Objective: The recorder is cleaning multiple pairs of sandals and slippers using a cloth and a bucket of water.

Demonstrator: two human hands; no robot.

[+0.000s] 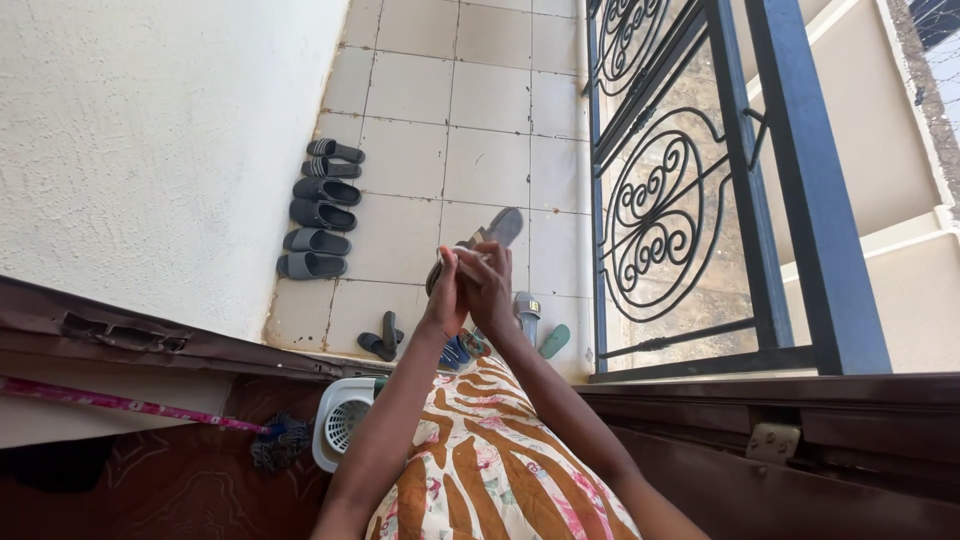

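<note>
A brown and cream patterned garment (490, 460) fills the near foreground, both forearms stretching out above it over the tiled floor (450, 120). A grey sandal (490, 238) is held up there, sole outward, toe tilted up to the right. The left hand (445, 295) and right hand (490, 285) close their grip on its lower end, seemingly pressed together

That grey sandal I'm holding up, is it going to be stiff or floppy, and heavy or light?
The grey sandal is probably light: the left hand and right hand hold it up by one end. Its free end sticks out without drooping, so the sole seems fairly stiff. Flat, so unlikely to roll.
</note>
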